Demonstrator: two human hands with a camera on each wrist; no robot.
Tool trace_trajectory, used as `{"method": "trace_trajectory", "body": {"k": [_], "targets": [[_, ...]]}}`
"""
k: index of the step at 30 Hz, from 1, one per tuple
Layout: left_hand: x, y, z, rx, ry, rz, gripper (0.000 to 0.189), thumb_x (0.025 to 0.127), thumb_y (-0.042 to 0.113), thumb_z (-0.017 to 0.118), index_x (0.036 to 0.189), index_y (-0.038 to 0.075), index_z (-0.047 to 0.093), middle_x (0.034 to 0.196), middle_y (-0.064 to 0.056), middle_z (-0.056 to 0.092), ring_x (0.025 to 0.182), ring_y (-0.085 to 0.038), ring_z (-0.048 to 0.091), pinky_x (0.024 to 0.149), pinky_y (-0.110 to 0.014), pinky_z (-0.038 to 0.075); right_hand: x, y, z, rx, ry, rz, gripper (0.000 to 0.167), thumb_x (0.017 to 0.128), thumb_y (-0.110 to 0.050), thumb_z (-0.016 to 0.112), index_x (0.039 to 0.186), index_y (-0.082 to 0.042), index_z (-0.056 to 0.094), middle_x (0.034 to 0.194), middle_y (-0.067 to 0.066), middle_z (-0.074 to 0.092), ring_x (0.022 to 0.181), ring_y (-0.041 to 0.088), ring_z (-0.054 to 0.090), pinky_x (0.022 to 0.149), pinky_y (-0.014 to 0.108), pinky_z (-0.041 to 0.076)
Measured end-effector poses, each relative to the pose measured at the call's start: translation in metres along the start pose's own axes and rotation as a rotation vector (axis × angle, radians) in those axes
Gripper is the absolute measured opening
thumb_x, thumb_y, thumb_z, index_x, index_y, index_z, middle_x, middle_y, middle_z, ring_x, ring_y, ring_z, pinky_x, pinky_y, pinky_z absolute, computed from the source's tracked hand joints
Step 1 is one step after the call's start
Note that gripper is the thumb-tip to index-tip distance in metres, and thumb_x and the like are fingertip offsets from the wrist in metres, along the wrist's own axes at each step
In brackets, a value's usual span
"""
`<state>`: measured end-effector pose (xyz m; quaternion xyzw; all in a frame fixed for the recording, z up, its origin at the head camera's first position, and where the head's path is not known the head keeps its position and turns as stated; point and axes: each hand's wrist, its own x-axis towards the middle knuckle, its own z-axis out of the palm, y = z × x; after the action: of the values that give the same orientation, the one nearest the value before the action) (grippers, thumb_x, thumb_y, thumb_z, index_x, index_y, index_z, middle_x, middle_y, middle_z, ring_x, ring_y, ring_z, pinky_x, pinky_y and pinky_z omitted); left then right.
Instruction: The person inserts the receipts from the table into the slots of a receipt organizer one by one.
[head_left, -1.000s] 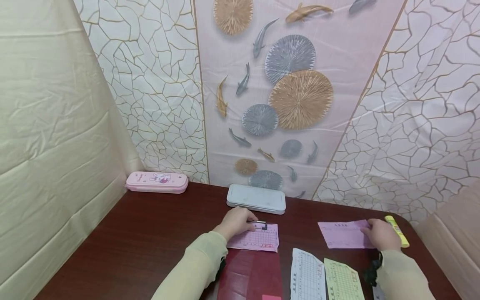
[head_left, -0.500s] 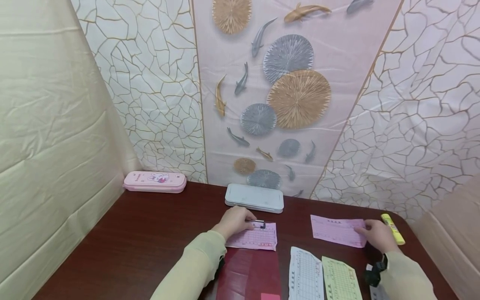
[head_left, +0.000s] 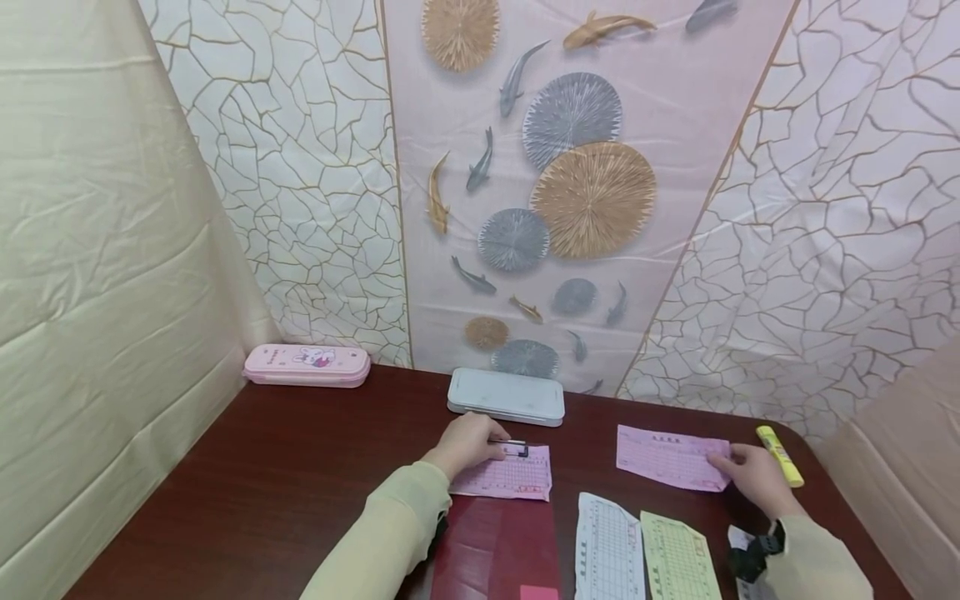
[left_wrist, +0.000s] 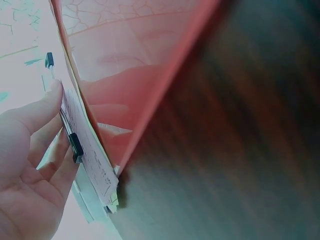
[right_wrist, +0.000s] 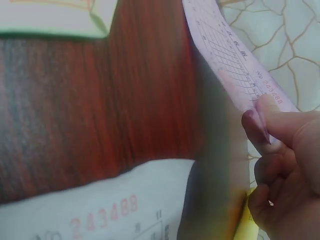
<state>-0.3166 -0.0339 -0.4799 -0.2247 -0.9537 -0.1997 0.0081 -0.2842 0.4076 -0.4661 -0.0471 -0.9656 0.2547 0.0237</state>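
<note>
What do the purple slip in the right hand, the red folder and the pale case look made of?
Purple slip: thin matte paper, by its printed grid and limp curve.
Red folder: probably glossy plastic, given its smooth, shiny surface.
Pale case: hard and smooth, perhaps painted metal or plastic, from its crisp edges; I can't tell which.

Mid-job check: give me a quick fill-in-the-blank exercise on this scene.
The right hand pinches a pink slip; the stick beside that hand is ____.
The left hand holds a clip whose ends are ____.
The slip between the red folder and the green slip is ____.

Missing words: yellow; black; white.
</note>
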Motion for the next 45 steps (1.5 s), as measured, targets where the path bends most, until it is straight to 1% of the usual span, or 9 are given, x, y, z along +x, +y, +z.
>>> {"method": "trace_trajectory", "body": {"k": [4, 7, 10, 13, 15, 18, 22, 41, 45], "targets": [[0.0, 0.0, 0.0, -0.006, -0.003, -0.004, 0.024, 0.077, 0.027, 0.079, 0.101, 0.023, 0.076, 0.098, 0.012, 0.072, 0.103, -0.01, 0.063, 0.087, -0.028, 0.051, -0.002, 0.001, 0.0, 0.022, 0.006, 0.007, 0.047, 0.094, -0.03, 0.059, 0.104, 0.016, 0.06, 0.079, 0.014, 0.062, 0.073, 0.024, 0.049, 0.061, 0.033, 0.039], [0.001, 0.0, 0.0, -0.006, -0.003, -0.006, 0.024, 0.077, 0.027, 0.078, 0.101, 0.023, 0.076, 0.098, 0.011, 0.072, 0.103, -0.01, 0.063, 0.087, -0.028, 0.051, -0.004, 0.0, -0.002, 0.038, -0.001, 0.032, 0.057, 0.095, -0.036, 0.057, 0.112, 0.019, 0.055, 0.093, 0.026, 0.064, 0.081, 0.031, 0.054, 0.07, 0.044, 0.047], [0.001, 0.0, 0.0, -0.004, -0.001, -0.008, 0.024, 0.077, 0.027, 0.078, 0.101, 0.023, 0.076, 0.099, 0.011, 0.072, 0.103, -0.01, 0.063, 0.087, -0.028, 0.051, -0.007, -0.001, -0.003, 0.063, -0.005, 0.057, 0.062, 0.095, -0.038, 0.055, 0.116, 0.02, 0.052, 0.105, 0.033, 0.06, 0.091, 0.039, 0.055, 0.079, 0.054, 0.046], [0.001, -0.001, 0.001, -0.004, -0.002, -0.011, 0.024, 0.077, 0.026, 0.079, 0.101, 0.022, 0.077, 0.098, 0.011, 0.072, 0.102, -0.01, 0.063, 0.086, -0.028, 0.051, -0.012, -0.004, -0.003, 0.106, -0.007, 0.071, 0.062, 0.096, -0.038, 0.054, 0.116, 0.02, 0.052, 0.104, 0.031, 0.061, 0.096, 0.042, 0.055, 0.083, 0.057, 0.044], [0.001, -0.002, 0.002, -0.005, -0.005, -0.016, 0.024, 0.077, 0.026, 0.078, 0.101, 0.023, 0.076, 0.098, 0.012, 0.072, 0.102, -0.009, 0.063, 0.086, -0.028, 0.051, -0.015, -0.008, -0.003, 0.136, -0.009, 0.068, 0.06, 0.096, -0.038, 0.054, 0.115, 0.019, 0.054, 0.1, 0.027, 0.064, 0.095, 0.039, 0.056, 0.082, 0.055, 0.044], [0.001, -0.002, 0.003, -0.003, -0.001, -0.016, 0.024, 0.077, 0.026, 0.078, 0.1, 0.023, 0.077, 0.097, 0.012, 0.072, 0.101, -0.01, 0.063, 0.085, -0.028, 0.051, -0.02, -0.014, -0.002, 0.161, -0.009, 0.058, 0.055, 0.095, -0.036, 0.054, 0.111, 0.016, 0.058, 0.091, 0.018, 0.067, 0.086, 0.028, 0.056, 0.077, 0.044, 0.046], [0.0, -0.003, 0.004, -0.002, 0.003, -0.013, 0.024, 0.077, 0.026, 0.079, 0.1, 0.023, 0.077, 0.097, 0.012, 0.072, 0.101, -0.01, 0.063, 0.085, -0.028, 0.051, -0.022, -0.023, -0.001, 0.177, -0.019, 0.065, 0.052, 0.095, -0.035, 0.056, 0.11, 0.014, 0.06, 0.088, 0.011, 0.068, 0.078, 0.018, 0.051, 0.069, 0.031, 0.041], [-0.001, 0.0, 0.0, -0.014, -0.004, -0.014, 0.025, 0.077, 0.027, 0.079, 0.101, 0.022, 0.076, 0.098, 0.012, 0.072, 0.104, -0.01, 0.063, 0.088, -0.028, 0.051, -0.03, -0.051, 0.007, 0.228, -0.095, 0.062, 0.052, 0.094, -0.036, 0.058, 0.112, 0.013, 0.06, 0.083, 0.005, 0.069, 0.075, 0.016, 0.052, 0.067, 0.028, 0.04], [0.0, 0.001, 0.0, -0.016, -0.006, -0.015, 0.025, 0.077, 0.026, 0.079, 0.101, 0.022, 0.076, 0.098, 0.012, 0.072, 0.104, -0.01, 0.062, 0.088, -0.028, 0.05, -0.034, -0.056, 0.011, 0.256, -0.09, 0.056, 0.047, 0.094, -0.031, 0.059, 0.11, 0.013, 0.062, 0.081, 0.004, 0.069, 0.074, 0.012, 0.053, 0.067, 0.026, 0.041]]}}
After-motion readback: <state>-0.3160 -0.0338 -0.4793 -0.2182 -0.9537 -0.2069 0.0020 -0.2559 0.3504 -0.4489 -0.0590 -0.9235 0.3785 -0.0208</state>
